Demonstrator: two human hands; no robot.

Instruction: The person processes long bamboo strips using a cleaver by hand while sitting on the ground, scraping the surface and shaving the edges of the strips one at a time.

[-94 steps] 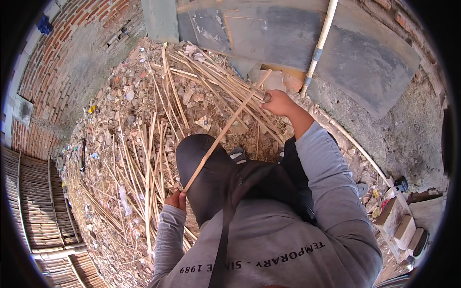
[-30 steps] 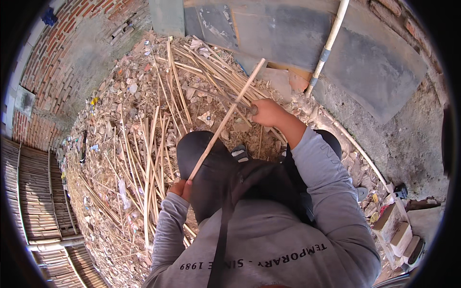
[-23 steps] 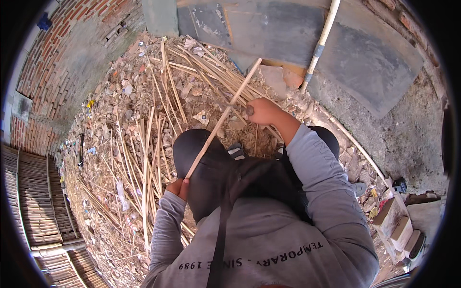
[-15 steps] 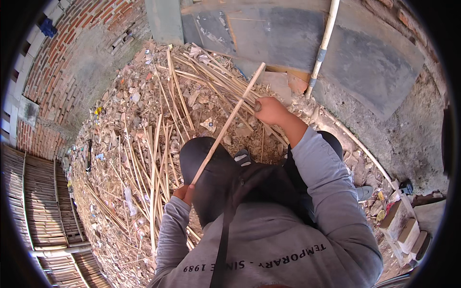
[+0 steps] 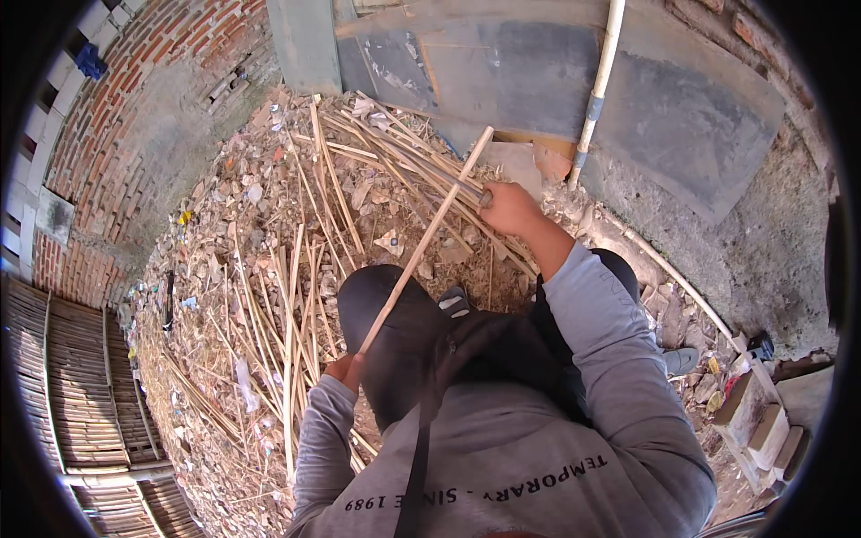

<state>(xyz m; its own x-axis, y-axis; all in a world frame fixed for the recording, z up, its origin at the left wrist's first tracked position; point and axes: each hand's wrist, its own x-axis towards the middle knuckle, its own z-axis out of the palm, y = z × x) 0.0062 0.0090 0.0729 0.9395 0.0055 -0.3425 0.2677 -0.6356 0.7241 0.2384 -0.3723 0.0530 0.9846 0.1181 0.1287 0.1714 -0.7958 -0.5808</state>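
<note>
A long pale bamboo stick (image 5: 421, 247) runs diagonally from my left knee up toward the wall. My left hand (image 5: 344, 368) grips its lower end beside my dark trouser knee (image 5: 390, 314). My right hand (image 5: 508, 206) is closed around a dark blade-like tool (image 5: 466, 190) that lies across the upper part of the stick. The stick's tip (image 5: 489, 133) sticks out past that hand. Grey sleeves cover both my forearms.
A heap of bamboo sticks and shavings (image 5: 287, 269) covers the ground ahead and to the left. A grey slab (image 5: 538, 81) and a white pipe (image 5: 596, 90) lean on the wall. Woven bamboo panels (image 5: 81, 386) lie at left; bricks (image 5: 762, 421) at right.
Three seconds ago the stick's tip ended at my right hand; now it reaches well past it. Over the last second both hands have barely shifted.
</note>
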